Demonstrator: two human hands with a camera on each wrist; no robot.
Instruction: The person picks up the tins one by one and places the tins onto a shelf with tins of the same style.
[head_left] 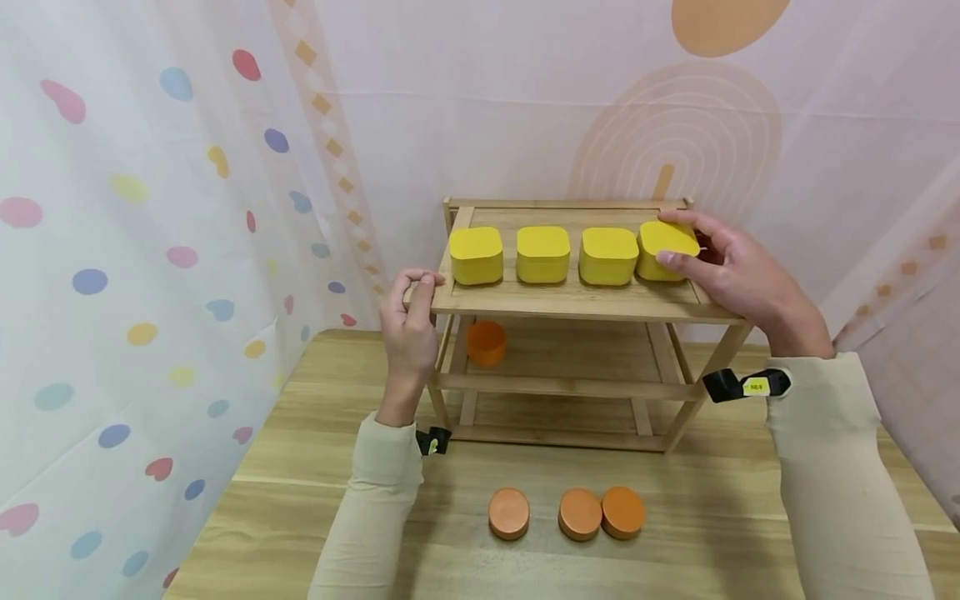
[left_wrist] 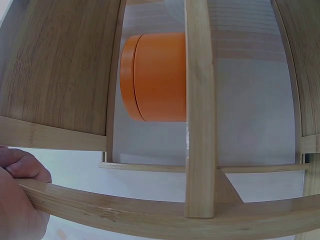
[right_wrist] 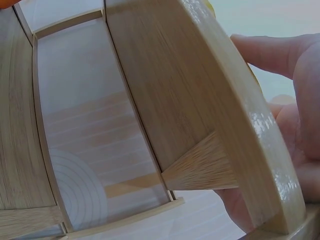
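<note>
Four-sided yellow containers with rounded corners stand in a row on the top board of a wooden shelf rack (head_left: 570, 312). My right hand (head_left: 738, 271) holds the rightmost yellow container (head_left: 666, 250), thumb on its front and fingers at its back. That container stands close against the yellow container (head_left: 609, 257) on its left. At the rack's left end my left hand (head_left: 412, 329) grips the wooden edge of the top board; the left wrist view shows its fingers at the frame bar (left_wrist: 100, 202). The right wrist view shows the right hand (right_wrist: 307, 100) partly behind the rack's edge.
An orange round container (head_left: 486, 343) stands at the left of the middle shelf. On the table in front are an orange round container (head_left: 509, 512) and two more, side by side, farther right (head_left: 580, 513). A patterned curtain (head_left: 525, 125) hangs behind the rack.
</note>
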